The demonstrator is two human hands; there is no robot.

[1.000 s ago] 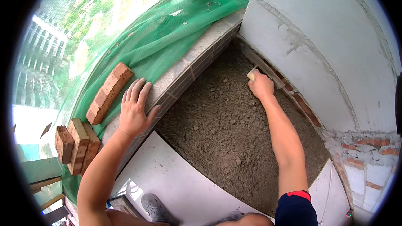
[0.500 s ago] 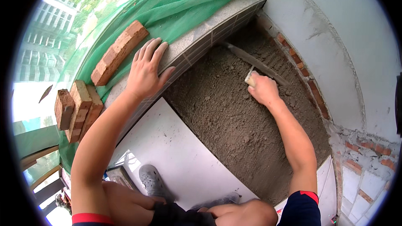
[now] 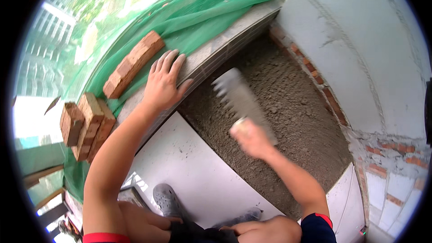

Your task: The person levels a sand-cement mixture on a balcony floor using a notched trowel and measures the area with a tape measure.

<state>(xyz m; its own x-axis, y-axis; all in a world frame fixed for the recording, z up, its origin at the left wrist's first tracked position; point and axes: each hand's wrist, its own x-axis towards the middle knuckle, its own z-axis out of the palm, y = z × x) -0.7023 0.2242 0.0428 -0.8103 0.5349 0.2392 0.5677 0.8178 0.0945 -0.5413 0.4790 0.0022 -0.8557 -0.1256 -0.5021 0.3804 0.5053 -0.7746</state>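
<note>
From the head view we look down on our left hand [image 3: 164, 83], lying flat with its fingers [image 3: 173, 60] spread apart on the grey ledge [image 3: 225, 40] that runs from about eight o'clock up to one o'clock; it grips nothing and only presses on the ledge top. Our right hand [image 3: 252, 138] sits just right of centre, blurred, its fingers curled and clamped on the pale handle of a notched trowel [image 3: 240, 96], whose grey toothed blade points up toward eleven o'clock from the hand and hangs over the mortar bed [image 3: 292, 121]; we cannot tell whether the blade touches the mortar. That bed of rough grey-brown mortar fills the middle, between the ledge and the plastered wall [image 3: 360, 40] at two o'clock, with a line of exposed red bricks [image 3: 324, 90] along the wall's foot. A white floor tile [image 3: 193, 166] lies at six o'clock, its edge meeting the mortar, and our grey shoe [image 3: 166, 200] rests on it. Green netting [image 3: 180, 13] drapes beyond the ledge at eleven o'clock, with a long brick [image 3: 132, 65] lying on it just left of the left hand, and a stack of bricks [image 3: 85, 123] at nine o'clock.
</note>
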